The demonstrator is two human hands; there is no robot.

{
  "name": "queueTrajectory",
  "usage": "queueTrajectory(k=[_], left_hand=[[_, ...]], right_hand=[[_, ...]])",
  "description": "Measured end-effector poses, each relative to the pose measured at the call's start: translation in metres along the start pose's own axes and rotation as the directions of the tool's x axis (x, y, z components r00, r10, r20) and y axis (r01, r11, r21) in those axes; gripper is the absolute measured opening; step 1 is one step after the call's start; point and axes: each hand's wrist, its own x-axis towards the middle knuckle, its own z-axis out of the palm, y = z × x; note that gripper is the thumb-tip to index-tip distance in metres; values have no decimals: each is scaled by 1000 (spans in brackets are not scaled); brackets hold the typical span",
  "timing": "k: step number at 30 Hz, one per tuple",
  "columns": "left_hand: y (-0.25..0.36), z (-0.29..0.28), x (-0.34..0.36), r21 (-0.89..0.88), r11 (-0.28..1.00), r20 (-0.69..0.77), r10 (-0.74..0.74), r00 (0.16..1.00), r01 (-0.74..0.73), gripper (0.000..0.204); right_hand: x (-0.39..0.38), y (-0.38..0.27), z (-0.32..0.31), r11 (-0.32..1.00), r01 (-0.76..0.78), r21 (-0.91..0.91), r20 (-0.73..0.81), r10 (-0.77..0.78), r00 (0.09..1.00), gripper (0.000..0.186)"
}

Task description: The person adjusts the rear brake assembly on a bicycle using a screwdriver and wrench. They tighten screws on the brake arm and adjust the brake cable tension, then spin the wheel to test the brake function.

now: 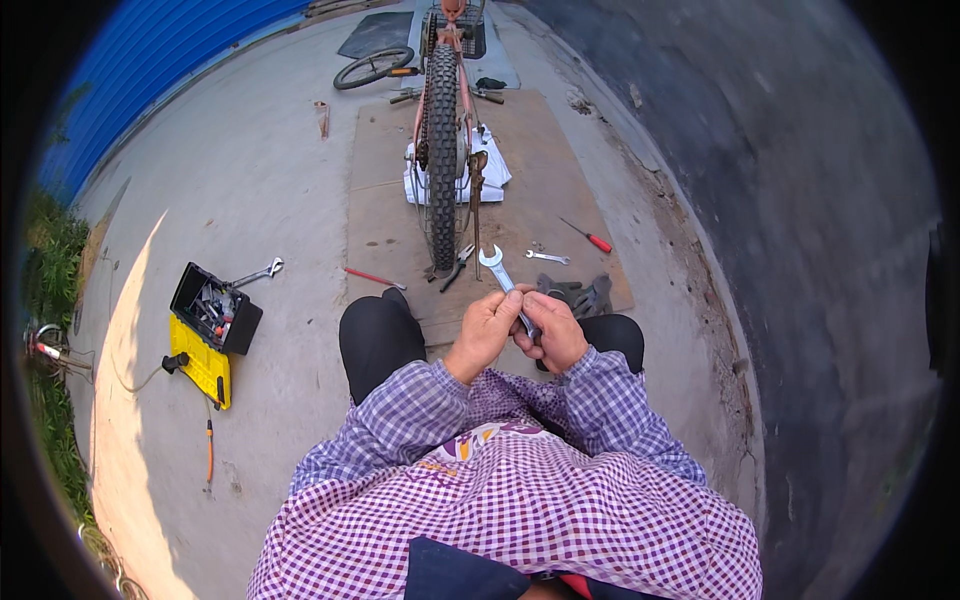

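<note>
Between my knees, both hands meet on a silver open-ended wrench point(502, 271) whose jaw points up and away from me. My left hand point(487, 331) is closed round the shank from the left. Closed as well, my right hand point(553, 328) grips the lower part, and the wrench's bottom end shows between its fingers. Ahead stands an upturned bicycle with a knobbly tyre point(442, 130) facing me and a pinkish frame point(466, 90). White cloth point(490, 180) lies beneath it. A smaller wrench point(547, 257) rests on the brown board beyond my right hand.
Pliers point(458, 268), a red-handled screwdriver point(598, 243), a red rod point(372, 277) and grey gloves point(578, 293) lie around. At left sit an open toolbox point(214, 310) with a yellow lid point(203, 370), an adjustable wrench point(262, 272) and an orange-handled tool point(210, 452). A loose wheel point(373, 68) lies farther off.
</note>
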Motion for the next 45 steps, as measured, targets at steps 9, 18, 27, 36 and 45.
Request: queueTrajectory(k=[9,18,27,36,45], left_hand=[[11,-95,-1,-1,978,-357,195,913,-209,35],[3,-114,-5,2,995,-519,89,850,-103,33],[17,-130,28,13,997,-413,73,908,-74,32],[4,-22,45,58,998,-548,26,836,7,26],[8,0,52,230,973,-591,167,789,-33,28]], right_hand=[[34,47,31,946,-139,-291,-127,106,986,26],[29,58,20,934,-157,-320,-154,112,982,23],[44,50,22,949,-111,-294,-271,29,962,22],[13,-19,-88,926,-20,-378,-119,-27,993,30],[16,-56,-181,929,250,-274,-351,-339,873,25]])
